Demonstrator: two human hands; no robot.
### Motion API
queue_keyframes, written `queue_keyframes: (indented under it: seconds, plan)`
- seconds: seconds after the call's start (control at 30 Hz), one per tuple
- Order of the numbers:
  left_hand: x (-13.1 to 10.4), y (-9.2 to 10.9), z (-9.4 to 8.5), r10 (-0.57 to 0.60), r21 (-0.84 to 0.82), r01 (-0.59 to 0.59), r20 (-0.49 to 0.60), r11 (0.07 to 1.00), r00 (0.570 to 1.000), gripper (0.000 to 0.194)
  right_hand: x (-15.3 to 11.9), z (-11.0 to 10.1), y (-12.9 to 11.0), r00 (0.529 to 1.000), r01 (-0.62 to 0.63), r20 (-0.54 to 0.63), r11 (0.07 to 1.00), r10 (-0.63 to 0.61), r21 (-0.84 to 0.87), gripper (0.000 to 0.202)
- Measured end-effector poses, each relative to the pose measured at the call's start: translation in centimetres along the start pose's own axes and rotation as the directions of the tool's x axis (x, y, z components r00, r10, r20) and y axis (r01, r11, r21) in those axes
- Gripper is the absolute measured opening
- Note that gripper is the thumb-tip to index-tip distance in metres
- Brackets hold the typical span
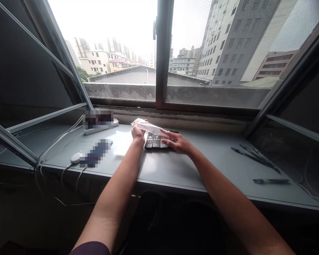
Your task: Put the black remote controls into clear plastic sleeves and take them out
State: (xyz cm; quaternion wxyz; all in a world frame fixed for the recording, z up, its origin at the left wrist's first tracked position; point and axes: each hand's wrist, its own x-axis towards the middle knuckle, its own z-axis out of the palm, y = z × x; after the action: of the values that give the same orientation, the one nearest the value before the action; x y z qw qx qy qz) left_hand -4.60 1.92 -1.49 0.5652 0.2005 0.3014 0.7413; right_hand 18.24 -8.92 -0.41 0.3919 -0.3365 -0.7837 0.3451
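Note:
A white, glossy packet or bag [151, 127] is held above the desk [164, 171]. My left hand [138, 132] grips its left end, with the fingers closed round it. At the other end, my right hand [178, 141] has its fingers partly spread, the upper ones touching the packet's edge. Below and behind the packet lie several black remote controls [156, 141], side by side and partly hidden by my right hand. Something white and flat [119, 150] lies on the desk left of my left forearm; glare blurs its outline.
A white power strip [101, 128], cables [60, 136], a round white charger [75, 158] and a blurred phone-like object [95, 154] are at the left. Several pens [257, 157] lie at the right, one [271, 181] nearer the edge. Metal frames flank the desk; a window is behind.

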Motion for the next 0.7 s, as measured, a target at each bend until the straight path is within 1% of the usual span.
queue_keyframes:
  seconds: [0.1,0.17,0.23,0.3,0.43,0.57,0.7]
  plan:
    - [0.25,-0.21,-0.21,0.032,-0.004,-0.032,-0.013,0.999,0.999,0.040,-0.09,-0.05,-0.23,1.000,-0.006,-0.017,1.000,0.006,-0.025,0.073]
    - [0.32,-0.28,-0.32,0.053,0.009,-0.053,-0.048,0.999,0.997,0.036,-0.15,-0.13,-0.31,1.000,-0.011,-0.024,1.000,0.010,-0.029,0.072]
    - [0.29,-0.22,-0.33,0.064,0.012,-0.063,-0.094,0.998,0.994,0.031,-0.18,-0.21,-0.29,1.000,-0.009,-0.022,0.999,0.009,-0.039,0.068]
    - [0.12,-0.04,-0.24,0.066,-0.003,-0.067,-0.115,0.998,0.991,0.028,-0.15,-0.22,-0.18,1.000,-0.002,-0.008,0.998,0.002,-0.061,0.063]
    - [-0.37,0.48,0.09,0.060,-0.041,-0.065,-0.108,0.997,0.992,0.031,-0.06,-0.13,0.10,1.000,0.001,0.023,0.996,0.001,-0.085,0.058]
    - [-0.50,0.57,0.24,0.063,-0.026,-0.066,-0.129,0.997,0.990,0.033,-0.07,-0.17,0.13,1.000,-0.010,0.010,0.996,0.011,-0.087,0.059]
    - [-0.33,0.28,0.17,0.061,0.001,-0.061,-0.108,0.998,0.992,0.032,-0.11,-0.27,0.03,1.000,-0.020,-0.013,0.997,0.019,-0.076,0.059]
